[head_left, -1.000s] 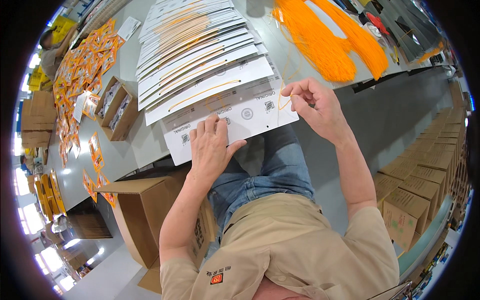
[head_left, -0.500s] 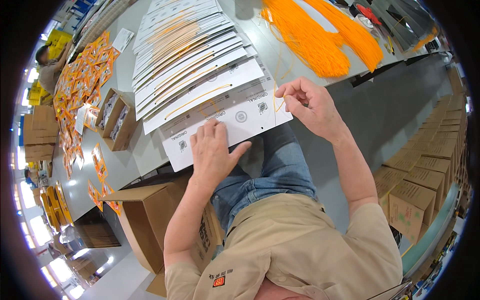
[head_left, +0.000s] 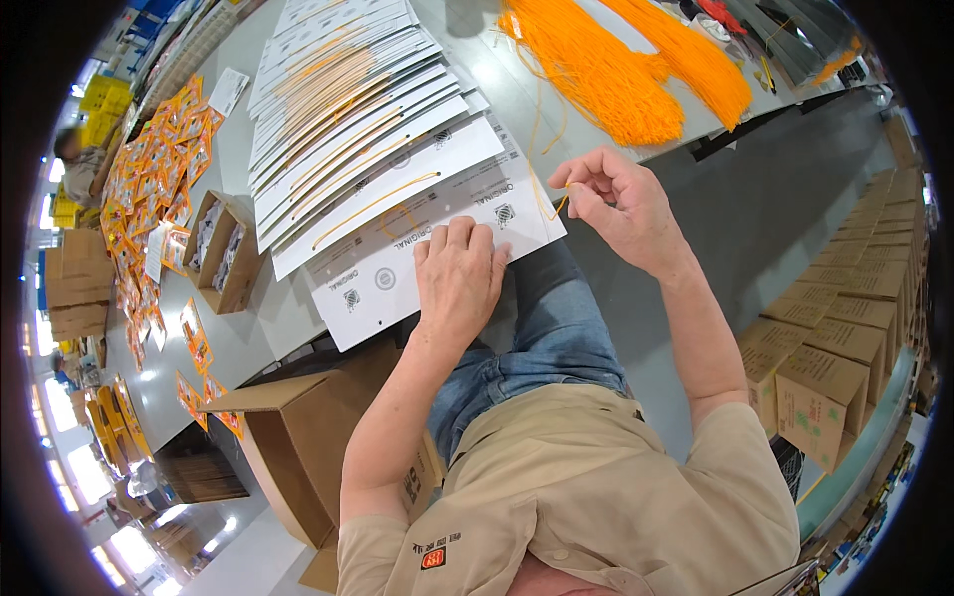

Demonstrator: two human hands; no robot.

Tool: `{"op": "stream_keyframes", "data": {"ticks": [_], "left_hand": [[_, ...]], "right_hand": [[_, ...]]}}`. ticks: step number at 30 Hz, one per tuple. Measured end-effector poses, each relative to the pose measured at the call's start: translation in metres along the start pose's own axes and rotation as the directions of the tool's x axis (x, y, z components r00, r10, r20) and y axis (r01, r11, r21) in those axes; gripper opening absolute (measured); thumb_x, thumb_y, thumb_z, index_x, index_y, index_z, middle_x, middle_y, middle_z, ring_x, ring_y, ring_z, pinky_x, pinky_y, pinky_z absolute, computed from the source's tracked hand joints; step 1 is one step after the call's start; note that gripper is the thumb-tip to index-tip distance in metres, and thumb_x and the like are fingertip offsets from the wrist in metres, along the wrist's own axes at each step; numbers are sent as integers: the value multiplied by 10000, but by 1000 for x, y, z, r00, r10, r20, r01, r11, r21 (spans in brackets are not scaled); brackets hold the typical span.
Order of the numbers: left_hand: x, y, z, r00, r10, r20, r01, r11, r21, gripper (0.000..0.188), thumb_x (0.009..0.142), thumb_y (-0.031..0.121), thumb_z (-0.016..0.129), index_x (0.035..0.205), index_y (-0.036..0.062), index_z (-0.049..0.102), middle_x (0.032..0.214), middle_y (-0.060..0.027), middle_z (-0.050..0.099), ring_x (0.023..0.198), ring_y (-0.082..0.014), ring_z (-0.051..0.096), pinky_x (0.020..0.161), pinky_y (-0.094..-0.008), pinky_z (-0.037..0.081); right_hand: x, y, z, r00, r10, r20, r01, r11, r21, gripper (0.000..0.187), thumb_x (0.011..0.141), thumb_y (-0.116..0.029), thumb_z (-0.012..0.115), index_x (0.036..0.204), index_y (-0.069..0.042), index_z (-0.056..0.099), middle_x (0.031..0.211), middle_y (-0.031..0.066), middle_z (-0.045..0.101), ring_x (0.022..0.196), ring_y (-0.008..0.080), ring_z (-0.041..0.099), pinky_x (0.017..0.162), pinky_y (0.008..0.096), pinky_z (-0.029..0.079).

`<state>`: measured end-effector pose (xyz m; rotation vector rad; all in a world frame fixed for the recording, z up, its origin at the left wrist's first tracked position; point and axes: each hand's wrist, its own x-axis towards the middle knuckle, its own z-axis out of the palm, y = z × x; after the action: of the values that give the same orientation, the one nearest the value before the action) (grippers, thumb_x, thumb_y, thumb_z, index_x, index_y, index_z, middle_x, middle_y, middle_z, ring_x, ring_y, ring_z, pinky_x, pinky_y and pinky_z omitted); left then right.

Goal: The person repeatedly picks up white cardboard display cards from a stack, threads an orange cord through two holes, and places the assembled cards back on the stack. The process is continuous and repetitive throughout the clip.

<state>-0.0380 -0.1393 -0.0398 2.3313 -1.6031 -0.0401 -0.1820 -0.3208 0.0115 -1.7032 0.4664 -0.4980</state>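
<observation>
My right hand [head_left: 626, 209] is closed in a pinch on a thin orange cord [head_left: 561, 207], just off the right edge of the nearest white printed card [head_left: 338, 283]. The cord bends over toward that edge. My left hand [head_left: 459, 278] lies on the card's near side, fingers stretched out over it and thumb out to the right. A small dark hole shows near the card's lower left edge. Behind it fans a long overlapping row of similar white cards [head_left: 437, 149], several with orange cords lying across them.
Two bundles of orange cord [head_left: 636, 109] lie on the grey table [head_left: 288, 298] at the far right. Left of the cards are a small open carton [head_left: 243, 263] and a heap of orange packets [head_left: 164, 159]. A large open carton [head_left: 288, 417] stands below; stacked boxes [head_left: 825, 368] line the right.
My left hand has slid right along the card's near edge, uncovering its lower left part. My right hand stays nearly in place, still pinching the cord. The view has shifted slightly.
</observation>
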Motion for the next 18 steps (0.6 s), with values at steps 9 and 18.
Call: {"op": "stream_keyframes", "data": {"ticks": [9,18], "left_hand": [[2,12,0,996,29,-80,-25,998,61,434,854,396,746,1083,45,633,1066,-106,589,926,-287,559,800,-433,393],[-3,11,5,993,52,-102,-43,995,90,261,887,271,725,1020,57,657,1056,-86,620,924,-287,601,773,-425,457]], "right_hand": [[-2,6,-5,1000,9,6,-9,1000,25,138,958,-90,594,1026,28,612,903,29,637,739,50,555,674,219,481],[-1,9,-3,1000,-8,-11,8,999,40,161,959,-111,605,1029,33,618,812,7,616,723,47,543,661,224,477]]}}
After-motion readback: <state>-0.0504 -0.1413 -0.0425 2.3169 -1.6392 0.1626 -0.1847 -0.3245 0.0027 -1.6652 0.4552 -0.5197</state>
